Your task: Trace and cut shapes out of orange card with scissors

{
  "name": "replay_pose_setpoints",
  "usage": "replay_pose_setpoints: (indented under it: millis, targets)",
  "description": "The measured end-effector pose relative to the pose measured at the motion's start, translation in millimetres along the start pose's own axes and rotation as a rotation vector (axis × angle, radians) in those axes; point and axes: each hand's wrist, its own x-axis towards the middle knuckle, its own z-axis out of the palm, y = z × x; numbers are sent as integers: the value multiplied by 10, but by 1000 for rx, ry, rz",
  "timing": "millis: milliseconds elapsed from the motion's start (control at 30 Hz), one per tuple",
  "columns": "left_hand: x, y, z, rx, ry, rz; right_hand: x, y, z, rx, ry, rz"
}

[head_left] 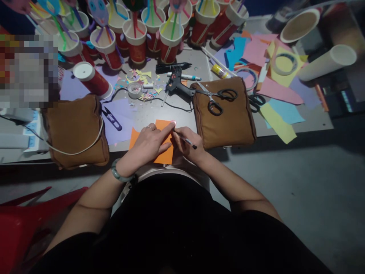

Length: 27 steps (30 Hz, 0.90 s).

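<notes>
Orange paper lies at the near edge of the table, right in front of my body. My left hand rests flat on it, index finger stretched toward its upper right corner and thumb apart. A pale pinkish spot shows at that fingertip; I cannot make out what it is. My right hand is closed around a dark pen, its tip end by the paper's right edge. Another bit of orange paper shows left of my left hand.
Brown cushions flank my hands; scissors lie on the right one. Beyond are a black glue gun, a marker, thread snips and paper scraps. Red paper cups with straws crowd the back. Coloured paper covers the right.
</notes>
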Motion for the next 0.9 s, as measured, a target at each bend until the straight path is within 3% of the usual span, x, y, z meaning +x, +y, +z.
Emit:
replay_pose_setpoints:
  millis: [233, 467, 767, 900]
  targets:
    - [0, 16, -30, 6, -21, -11, -30, -29, -83, -58, 49, 37]
    - [-2, 3, -35, 0, 0, 0, -60, -34, -149, 81, 235, 139]
    - [-14, 31, -20, -65, -3, -85, 325, 10, -63, 81, 0, 199]
    - [-39, 49, 5, -122, 28, -125, 343, 42, -24, 120, 16, 267]
